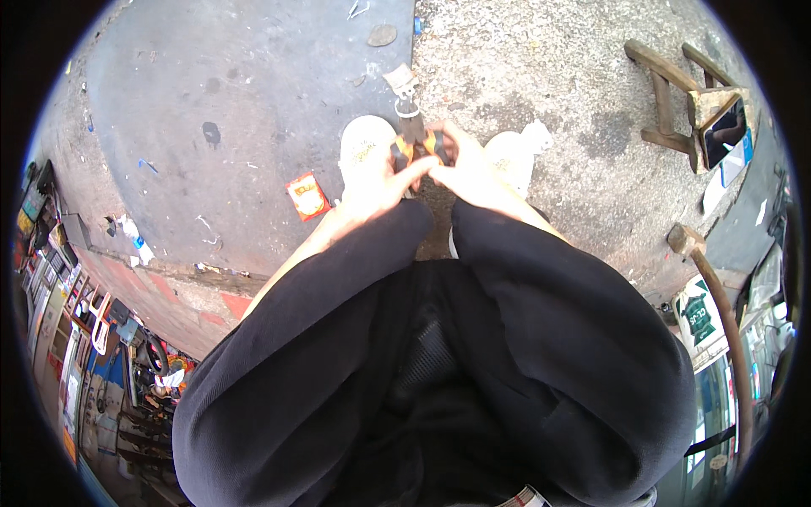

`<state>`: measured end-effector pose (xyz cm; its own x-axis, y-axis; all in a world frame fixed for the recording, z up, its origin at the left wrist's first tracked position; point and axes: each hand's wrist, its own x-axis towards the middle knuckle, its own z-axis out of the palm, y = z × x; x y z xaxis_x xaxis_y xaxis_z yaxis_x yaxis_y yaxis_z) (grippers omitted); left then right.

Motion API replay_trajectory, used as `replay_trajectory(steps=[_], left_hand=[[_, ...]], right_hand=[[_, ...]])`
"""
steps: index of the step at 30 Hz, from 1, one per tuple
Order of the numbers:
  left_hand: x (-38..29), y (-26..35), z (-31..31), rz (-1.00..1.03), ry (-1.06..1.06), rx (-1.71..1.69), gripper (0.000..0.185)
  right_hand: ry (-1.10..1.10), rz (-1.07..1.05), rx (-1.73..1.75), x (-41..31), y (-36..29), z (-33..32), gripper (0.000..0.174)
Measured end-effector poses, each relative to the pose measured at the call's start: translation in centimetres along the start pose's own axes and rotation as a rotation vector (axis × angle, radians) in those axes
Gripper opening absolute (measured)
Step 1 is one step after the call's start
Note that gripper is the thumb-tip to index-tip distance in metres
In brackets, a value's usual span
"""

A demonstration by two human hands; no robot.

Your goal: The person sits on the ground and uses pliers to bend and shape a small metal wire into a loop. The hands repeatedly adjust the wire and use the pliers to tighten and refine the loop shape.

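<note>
My left hand point(380, 182) grips one orange-and-black handle of a pair of pliers point(413, 127), and my right hand point(466, 163) has the other handle. The handles are spread apart, with the tool's dark head pointing away from me. Just beyond the head are a white loop point(407, 114) and a crumpled whitish piece point(401, 80); whether the jaws touch them I cannot tell. Both hands are low between my knees, close to my white left shoe point(364, 141) and right shoe point(510, 158). A small red-and-white packet point(308, 196) lies left of my left hand.
A wooden stool point(662, 104) at the right carries a dark-screened device point(724, 132). Nearer me on that side is a long-handled hammer point(716, 279). Crumpled white paper point(537, 137) lies beside my right shoe. A flat stone point(382, 35) rests on the grey sheet point(272, 95) ahead.
</note>
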<state>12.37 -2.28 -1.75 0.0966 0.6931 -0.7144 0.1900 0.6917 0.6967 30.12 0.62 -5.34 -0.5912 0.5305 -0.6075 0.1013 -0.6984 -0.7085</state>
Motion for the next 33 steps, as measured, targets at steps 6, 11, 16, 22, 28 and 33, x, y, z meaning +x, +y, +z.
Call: replay_trajectory(steps=[6,11,16,22,28,33], left_hand=[[-1.1,-0.3,-0.4,-0.077,-0.342,-0.095,0.019],[-0.2,-0.5,-0.5,-0.146,-0.373,-0.062,0.019],[-0.8,0.3,-0.6,-0.169,-0.370,-0.071,0.014],[-1.1,0.4,-1.0,-0.221,-0.369,0.030,0.016],[-1.7,-0.3,-1.5,-0.225,-0.375,-0.197,0.019],[-1.8,-0.2,-1.9,-0.244,-0.562,-0.781,0.024]], right_hand=[[-0.140,0.231,0.565,-2.4,0.7,0.3,0.044],[-0.015,0.277,0.596,-1.4,0.6,1.1,0.040],[0.088,0.253,0.568,-2.3,0.1,1.4,0.042],[0.137,0.326,0.420,-2.7,-0.4,1.4,0.022],[0.019,0.264,0.231,-2.4,-0.7,1.2,0.019],[-0.241,0.366,0.509,-2.4,-1.6,0.1,0.025]])
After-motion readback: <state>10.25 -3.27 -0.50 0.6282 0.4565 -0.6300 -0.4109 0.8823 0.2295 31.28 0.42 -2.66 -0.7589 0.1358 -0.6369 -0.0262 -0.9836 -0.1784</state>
